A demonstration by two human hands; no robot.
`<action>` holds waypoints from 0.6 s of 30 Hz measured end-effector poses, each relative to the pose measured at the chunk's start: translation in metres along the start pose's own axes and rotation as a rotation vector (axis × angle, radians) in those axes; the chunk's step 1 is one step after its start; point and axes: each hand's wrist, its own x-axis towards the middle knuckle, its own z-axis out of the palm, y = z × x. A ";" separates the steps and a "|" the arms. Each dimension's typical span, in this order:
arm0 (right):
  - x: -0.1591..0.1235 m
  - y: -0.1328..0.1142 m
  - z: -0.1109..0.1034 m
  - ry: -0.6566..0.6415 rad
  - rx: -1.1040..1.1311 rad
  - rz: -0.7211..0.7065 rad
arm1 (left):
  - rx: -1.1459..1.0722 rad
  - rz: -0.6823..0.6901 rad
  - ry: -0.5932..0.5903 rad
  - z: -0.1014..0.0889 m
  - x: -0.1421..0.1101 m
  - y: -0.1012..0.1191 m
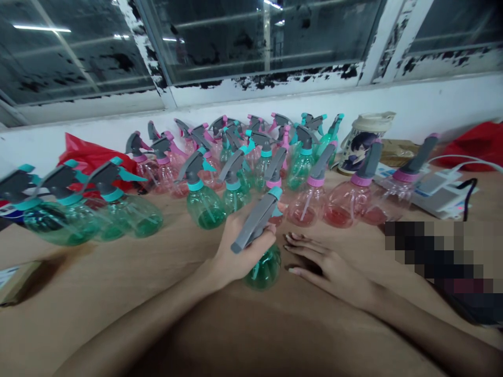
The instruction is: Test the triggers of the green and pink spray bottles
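Observation:
My left hand (pixel 236 254) is wrapped round the neck of a green spray bottle (pixel 264 272) with a grey trigger head and a turquoise nozzle. The bottle is upright at the middle of the table, its collar hidden by my fingers. Just right of it, my right hand (pixel 330 269) lies low over the tabletop, fingers stretched out and apart, holding nothing. Close behind my left hand stand green spray bottles (pixel 206 207). Pink spray bottles (pixel 306 207) with grey heads stand behind my right hand.
Several more green bottles (pixel 145 214) stand at the left, before a red plastic bag (pixel 84 157). Rows of bottles fill the back. A printed cup (pixel 357 141), a white power strip (pixel 440 196) with cables and another red bag (pixel 477 146) are at the right. A small box (pixel 21 283) lies far left.

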 end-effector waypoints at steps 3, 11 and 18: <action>0.000 0.000 0.000 -0.002 0.010 0.004 | 0.006 -0.030 -0.018 0.000 -0.001 0.002; -0.001 0.002 0.002 0.039 0.050 -0.007 | 0.003 -0.068 -0.025 0.000 0.000 0.005; -0.001 0.000 0.003 0.005 0.009 0.010 | -0.145 -0.097 -0.070 0.000 0.001 0.005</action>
